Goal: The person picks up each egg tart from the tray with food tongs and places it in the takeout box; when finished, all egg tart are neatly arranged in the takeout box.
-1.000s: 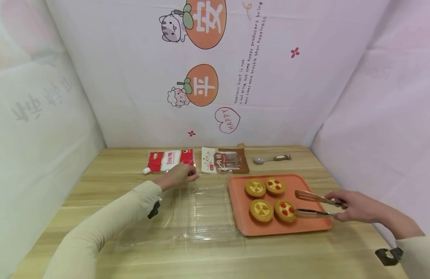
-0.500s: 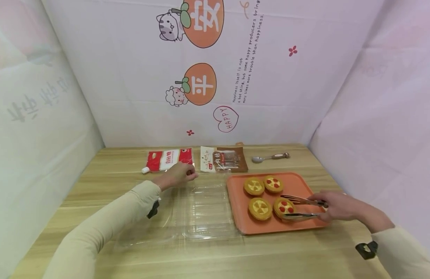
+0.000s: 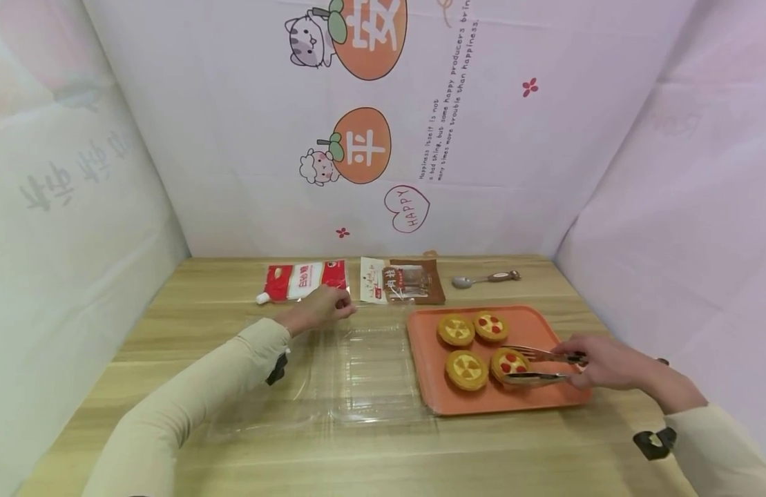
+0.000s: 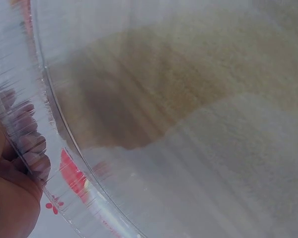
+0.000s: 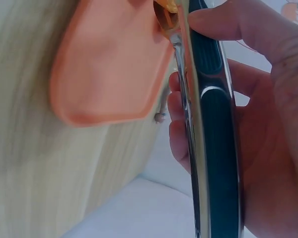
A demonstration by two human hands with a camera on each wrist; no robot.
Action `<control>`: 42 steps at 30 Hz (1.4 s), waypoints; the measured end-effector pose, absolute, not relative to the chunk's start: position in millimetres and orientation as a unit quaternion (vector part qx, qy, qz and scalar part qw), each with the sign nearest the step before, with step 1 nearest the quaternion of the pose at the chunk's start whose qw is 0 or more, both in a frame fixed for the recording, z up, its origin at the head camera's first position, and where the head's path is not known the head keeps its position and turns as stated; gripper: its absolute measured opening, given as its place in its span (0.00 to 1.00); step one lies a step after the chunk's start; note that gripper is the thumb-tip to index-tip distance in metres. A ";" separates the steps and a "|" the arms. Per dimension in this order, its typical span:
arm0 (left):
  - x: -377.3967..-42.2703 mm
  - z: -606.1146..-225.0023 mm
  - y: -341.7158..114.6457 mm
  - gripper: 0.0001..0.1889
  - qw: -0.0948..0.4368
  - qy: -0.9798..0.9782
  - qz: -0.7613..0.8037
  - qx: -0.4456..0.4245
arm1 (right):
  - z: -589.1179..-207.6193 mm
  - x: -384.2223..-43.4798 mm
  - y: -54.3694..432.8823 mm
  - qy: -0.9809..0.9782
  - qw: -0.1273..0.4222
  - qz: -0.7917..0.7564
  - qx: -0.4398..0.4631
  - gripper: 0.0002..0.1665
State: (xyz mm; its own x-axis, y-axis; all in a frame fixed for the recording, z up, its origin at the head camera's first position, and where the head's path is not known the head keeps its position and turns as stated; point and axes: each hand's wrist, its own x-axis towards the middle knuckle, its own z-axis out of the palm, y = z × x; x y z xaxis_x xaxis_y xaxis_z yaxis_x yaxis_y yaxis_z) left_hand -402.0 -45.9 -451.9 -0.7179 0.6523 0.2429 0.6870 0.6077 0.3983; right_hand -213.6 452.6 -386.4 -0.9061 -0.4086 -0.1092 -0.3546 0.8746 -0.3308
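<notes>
My left hand (image 3: 319, 309) grips the rim of a clear plastic clamshell box (image 3: 379, 369). In the left wrist view, the fingers (image 4: 32, 148) show through the clear rim (image 4: 57, 111). At the right, my right hand (image 3: 613, 364) holds metal tongs (image 3: 538, 378) with dark green handle grips (image 5: 219, 148). The tong ends straddle an egg tart (image 3: 507, 362) with red toppings, on an orange tray (image 3: 431, 386). Three more tarts sit there: one red-topped tart (image 3: 491, 326) and two plain-topped ones, a rear tart (image 3: 456, 330) and a front tart (image 3: 466, 371).
Along the back of the wooden table (image 3: 383, 462) lie a red and white sugar pouch (image 3: 304, 281), a brown and white packet (image 3: 414, 281) and a small spoon (image 3: 485, 279). White printed cloth walls (image 3: 482, 207) enclose the table at the back and both sides.
My right hand has moved left with the tongs, whose ends now lie on either side of the near red-topped tart. My left hand stays at the box rim.
</notes>
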 end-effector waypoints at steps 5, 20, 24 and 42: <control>-404.2 -450.1 -45.2 0.07 0.027 -0.900 -0.234 -0.368 | -366.0 -219.7 449.5 0.968 0.038 -0.125 -0.214 0.23; -405.6 -447.4 -43.8 0.08 0.035 -0.887 -0.245 -0.390 | -344.4 -270.3 311.4 0.927 -0.014 -0.082 -0.367 0.24; -404.3 -450.4 -45.3 0.08 0.028 -0.884 -0.252 -0.393 | -356.7 -276.5 266.1 0.904 0.019 -0.071 -0.421 0.23; -397.3 -447.2 -47.6 0.07 0.021 -0.898 -0.241 -0.367 | -386.5 -280.7 212.7 0.857 0.051 -0.041 -0.511 0.22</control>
